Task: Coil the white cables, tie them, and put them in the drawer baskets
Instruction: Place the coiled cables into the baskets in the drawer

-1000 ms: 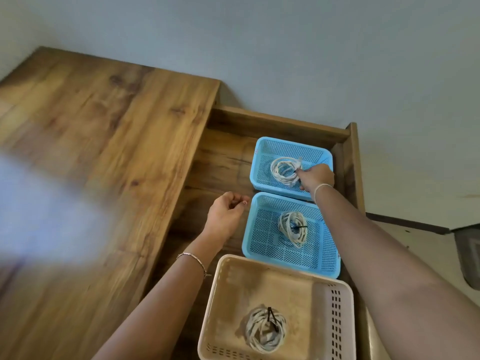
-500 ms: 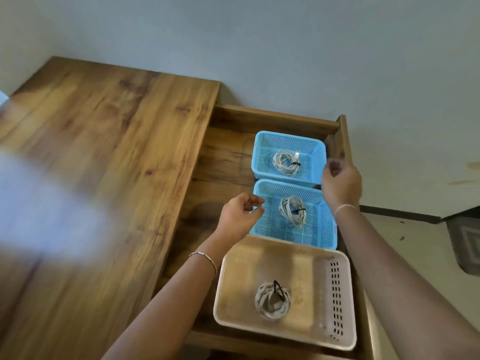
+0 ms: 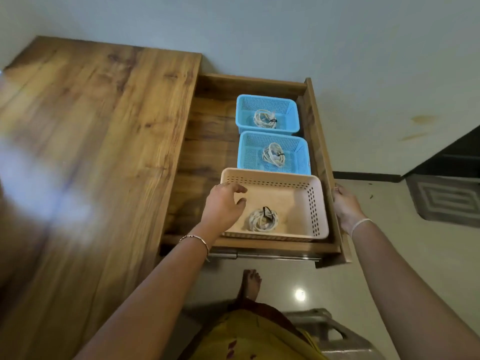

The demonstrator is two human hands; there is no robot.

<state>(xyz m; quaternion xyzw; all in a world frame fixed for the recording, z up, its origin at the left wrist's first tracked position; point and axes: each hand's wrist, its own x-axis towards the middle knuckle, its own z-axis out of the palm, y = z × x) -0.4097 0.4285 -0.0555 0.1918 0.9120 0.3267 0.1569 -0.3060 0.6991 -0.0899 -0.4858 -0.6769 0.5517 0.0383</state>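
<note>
Wooden surface (image 3: 104,152): left part blurred.
Drawer (image 3: 207,157): open. A hasty shove could jam fingers.
Beige basket (image 3: 315,203), far blue basket (image 3: 267,100), near blue basket (image 3: 302,154): one tied cable coil each (image 3: 262,219) (image 3: 265,119) (image 3: 273,154).
Right hand (image 3: 346,206): grips the drawer front, fingers partly hidden.
Left hand (image 3: 223,206): above the beige basket, fingers loosely curled, empty.

Both forearms bare; thin metal bracelet (image 3: 194,239) on the left wrist; white band (image 3: 359,224) on the right wrist; yellow garment (image 3: 249,336) with dark red marks at six o'clock; bare foot (image 3: 251,281) just above it.
</note>
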